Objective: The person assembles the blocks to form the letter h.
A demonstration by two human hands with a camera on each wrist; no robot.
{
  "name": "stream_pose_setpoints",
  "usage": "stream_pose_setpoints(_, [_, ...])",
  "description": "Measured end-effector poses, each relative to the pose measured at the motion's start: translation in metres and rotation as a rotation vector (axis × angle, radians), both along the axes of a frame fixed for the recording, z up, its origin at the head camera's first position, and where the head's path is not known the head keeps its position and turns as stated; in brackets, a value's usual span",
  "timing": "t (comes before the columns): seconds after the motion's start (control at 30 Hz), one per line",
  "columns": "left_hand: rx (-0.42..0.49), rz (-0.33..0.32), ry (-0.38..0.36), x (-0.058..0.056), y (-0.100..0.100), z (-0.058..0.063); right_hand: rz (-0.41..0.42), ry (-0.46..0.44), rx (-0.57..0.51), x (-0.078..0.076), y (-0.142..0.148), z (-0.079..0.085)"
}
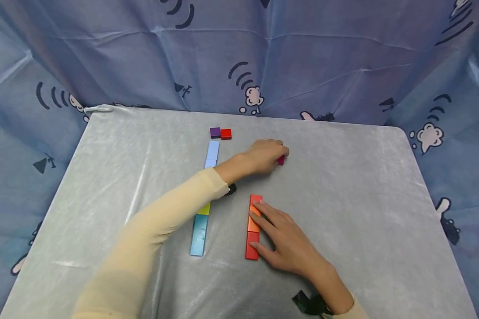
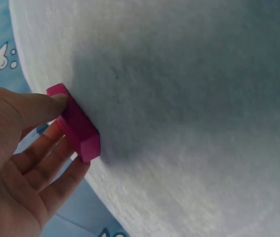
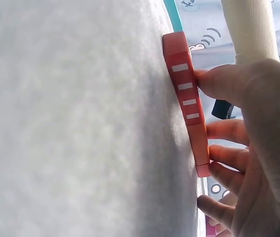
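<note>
My left hand (image 1: 259,156), reaching across the table, pinches a magenta block (image 2: 80,126) between thumb and fingers; only a small part of it shows in the head view. My right hand (image 1: 289,241) rests its thumb and fingertips along a straight row of blocks. That row has a red block (image 1: 252,246) nearest me, an orange block (image 1: 253,225) in the middle and a smaller red block (image 1: 256,199) at the far end. White marks line the side of the near red block in the right wrist view.
Left of centre runs a second row, with a teal block (image 1: 199,235), a yellow-green block (image 1: 204,209) and light blue blocks (image 1: 212,151); my left sleeve (image 1: 163,217) covers its middle. A purple block (image 1: 215,133) and a red block (image 1: 225,134) touch beyond it. A patterned curtain (image 1: 323,57) surrounds the table.
</note>
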State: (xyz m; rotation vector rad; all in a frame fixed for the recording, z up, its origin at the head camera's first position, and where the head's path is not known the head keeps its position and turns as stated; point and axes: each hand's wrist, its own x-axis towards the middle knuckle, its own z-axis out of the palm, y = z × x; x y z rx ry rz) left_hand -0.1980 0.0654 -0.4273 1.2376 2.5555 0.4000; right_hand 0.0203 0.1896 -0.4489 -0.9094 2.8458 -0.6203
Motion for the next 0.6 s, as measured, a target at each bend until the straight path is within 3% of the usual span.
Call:
stream_pose_setpoints(0.33, [0.033, 0.003, -0.020, 0.000, -0.023, -0.001, 0.000, 0.006, 0.006, -0.002, -0.001, 0.002])
stream_pose_setpoints(0.6, [0.097, 0.009, -0.051, 0.013, -0.053, 0.006, 0.003, -0.011, 0.005, 0.000, 0.000, 0.001])
